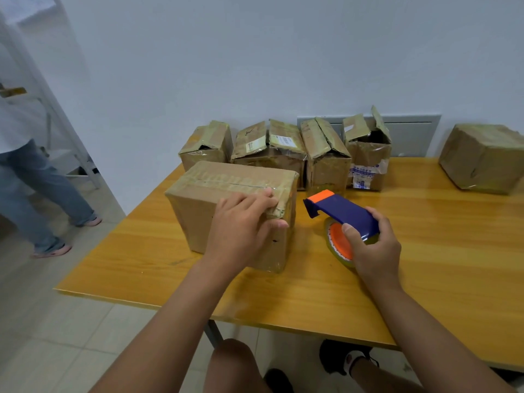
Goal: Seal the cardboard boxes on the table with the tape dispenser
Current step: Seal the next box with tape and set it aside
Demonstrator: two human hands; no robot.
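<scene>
Cardboard box (232,199): near left of tabletop (425,251), top seam taped.
Left hand (241,225): fingers flat on the box's near top edge, pressing the tape.
Right hand (374,251): gripping tape dispenser (340,217) just right of the box.
Back row: four boxes (283,151), flaps loose.

Glossy wooden table (425,251); matt cardboard boxes (226,194), seemingly taped

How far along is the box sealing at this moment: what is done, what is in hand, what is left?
Done, apparently: the near box has tape along its top seam. In hand: the left hand presses on that box's top edge at the tape's end while the right hand grips the tape dispenser beside it. Left: the four boxes at the wall have loose or gaping flaps. The far right box looks closed.
</scene>
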